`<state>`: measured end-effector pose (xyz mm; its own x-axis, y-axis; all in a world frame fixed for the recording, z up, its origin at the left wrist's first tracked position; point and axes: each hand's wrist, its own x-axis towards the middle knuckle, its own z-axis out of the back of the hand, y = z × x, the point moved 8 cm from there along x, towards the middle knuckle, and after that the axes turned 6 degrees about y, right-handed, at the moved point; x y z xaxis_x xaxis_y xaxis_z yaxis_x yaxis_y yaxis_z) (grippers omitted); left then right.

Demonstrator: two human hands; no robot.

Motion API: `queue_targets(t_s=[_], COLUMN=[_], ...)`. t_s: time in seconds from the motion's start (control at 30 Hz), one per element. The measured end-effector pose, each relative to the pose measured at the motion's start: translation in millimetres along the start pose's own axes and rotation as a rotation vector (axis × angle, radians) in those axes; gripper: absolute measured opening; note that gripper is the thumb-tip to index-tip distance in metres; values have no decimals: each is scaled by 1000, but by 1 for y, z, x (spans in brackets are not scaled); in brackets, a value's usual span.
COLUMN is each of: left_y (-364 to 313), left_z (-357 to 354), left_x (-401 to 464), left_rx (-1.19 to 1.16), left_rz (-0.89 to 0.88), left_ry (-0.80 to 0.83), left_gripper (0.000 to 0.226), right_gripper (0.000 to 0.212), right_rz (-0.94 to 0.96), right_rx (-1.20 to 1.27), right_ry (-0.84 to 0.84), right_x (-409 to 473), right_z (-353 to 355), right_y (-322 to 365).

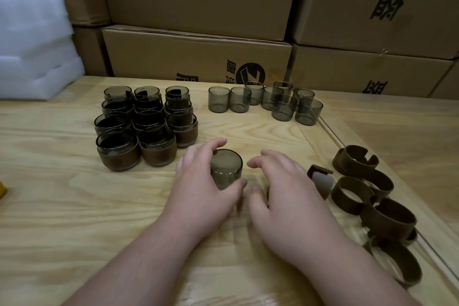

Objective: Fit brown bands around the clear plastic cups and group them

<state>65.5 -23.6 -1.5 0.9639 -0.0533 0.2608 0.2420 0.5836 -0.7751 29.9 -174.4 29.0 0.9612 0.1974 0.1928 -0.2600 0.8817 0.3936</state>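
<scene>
Two bare hands sit nearest, over the wooden table (74, 206). The left hand (203, 189) wraps a smoky clear cup (226, 171), which looks upside down with its flat base up, fingers behind and thumb in front. The right hand (285, 196) hangs loosely curled just beside it, fingers apart; motion blur, and something dark shows under the thumb, so I cannot tell if it pinches a band. Loose brown bands (387, 216) lie in a pile to the right, one more (319, 172) close to the right hand. Step in hand looks like sleeving this cup: keep the cup steady, open a band's split, slide it on square, seat it level near the base like the finished ones. Farther left, the banded cups (146, 129) stand grouped in tight rows, touching. Farther right, the bare cups (268, 103) wait in a loose cluster. Behind, stacked cardboard boxes (198, 54) carry black Chinese print that seems upside down and a round logo, not readable here. White foam sheets (34, 45) sit far left.
</scene>
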Motion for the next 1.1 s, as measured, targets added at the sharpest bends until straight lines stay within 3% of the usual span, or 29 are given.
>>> queue_targets(t_s=[0.13, 0.27, 0.47, 0.63, 0.97, 1.1], left_y=[4, 6, 6, 6, 8, 9], left_z=[1, 1, 1, 1, 0, -1], left_x=[0, 0, 1, 0, 2, 3], left_rx=[-5, -20, -20, -26, -19, -22], left_rz=[4, 15, 27, 25, 28, 27], left_ry=[-16, -20, -4, -2, 5, 10], left_gripper=[74, 74, 74, 73, 74, 74], right_gripper=[42, 42, 51, 52, 62, 52], right_rz=[22, 8, -100, -160, -299, -283], right_rx=[109, 141, -86, -99, -125, -105], right_ry=[11, -89, -64, -118, -15, 54], right_x=[6, 10, 6, 3, 0, 0], right_z=[-8, 0, 3, 16, 8, 0], right_y=[-4, -6, -12, -17, -32, -33])
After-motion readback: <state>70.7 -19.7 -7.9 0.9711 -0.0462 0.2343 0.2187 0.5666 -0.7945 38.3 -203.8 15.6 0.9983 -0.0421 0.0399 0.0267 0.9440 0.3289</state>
